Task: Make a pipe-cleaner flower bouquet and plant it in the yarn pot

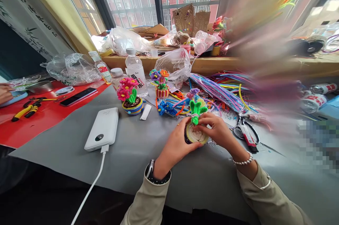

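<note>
My left hand (177, 143) is wrapped round a small round pot (196, 136), tipped so that its pale, coiled filling faces me. My right hand (215, 130) pinches the base of a pipe-cleaner flower bunch (195, 110) at the pot's far rim. Green fuzzy leaves and purple and yellow blooms make up the bunch. Whether its base touches the filling is hidden by my fingers. Beyond my hands lie blue pipe-cleaner flowers (167, 108). Two finished pots stand behind to the left, one with pink flowers (127, 89), one with mixed flowers (159, 76).
A white power bank (103, 129) with a cable lies left of my hands. Scissors (238, 131) and a glue tube (248, 136) lie right, below bundled pipe cleaners (217, 89). Bottles (135, 71) stand behind. At far left are pliers (28, 110), a phone (78, 96) and another person's hand (4, 92). Something blurred crosses the right.
</note>
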Demonstrator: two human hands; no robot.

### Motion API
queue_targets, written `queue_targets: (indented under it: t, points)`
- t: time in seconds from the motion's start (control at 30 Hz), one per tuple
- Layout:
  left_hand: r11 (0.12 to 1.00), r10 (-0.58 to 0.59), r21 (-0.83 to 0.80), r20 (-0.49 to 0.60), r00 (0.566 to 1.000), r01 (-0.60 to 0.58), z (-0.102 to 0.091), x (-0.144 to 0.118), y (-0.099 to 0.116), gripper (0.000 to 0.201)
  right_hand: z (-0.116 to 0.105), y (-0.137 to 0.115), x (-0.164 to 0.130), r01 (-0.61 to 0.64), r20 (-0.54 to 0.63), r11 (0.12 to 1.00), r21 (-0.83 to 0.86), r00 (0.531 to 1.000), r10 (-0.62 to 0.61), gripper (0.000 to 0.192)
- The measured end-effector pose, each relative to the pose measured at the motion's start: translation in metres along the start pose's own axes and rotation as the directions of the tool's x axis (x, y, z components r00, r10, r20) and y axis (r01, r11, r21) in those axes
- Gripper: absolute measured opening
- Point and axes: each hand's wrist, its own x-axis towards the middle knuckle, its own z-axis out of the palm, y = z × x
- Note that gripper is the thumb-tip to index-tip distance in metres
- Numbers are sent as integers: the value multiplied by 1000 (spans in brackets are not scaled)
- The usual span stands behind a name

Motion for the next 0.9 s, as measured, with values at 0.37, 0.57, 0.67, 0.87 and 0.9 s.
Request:
queue_targets:
  t: [0.37,0.57,0.67,0.87,0.9]
  points:
    - [999,-8,51,-29,1000,9,4,-2,4,69,-1,0,-4,81,-76,997,-7,994,-81,6]
    - [1000,17,27,-41,999,-16,5,-3,-1,73,-2,2,-3,96,-28,994,-51,995,-97,6]
    - [992,-6,-124,-16,1000,4,1,1,1,72,-3,3,-3,101,-19,993,-64,995,-103,4]
    - [794,-258,-570,-2,966,211,-9,31,10,45,-2,3,-3,124,-1,987,-101,992,-124,6]
    - [761,-288,-611,-17,958,218,-9,35,10,46,-2,3,-3,116,1,987,-108,993,-117,6]
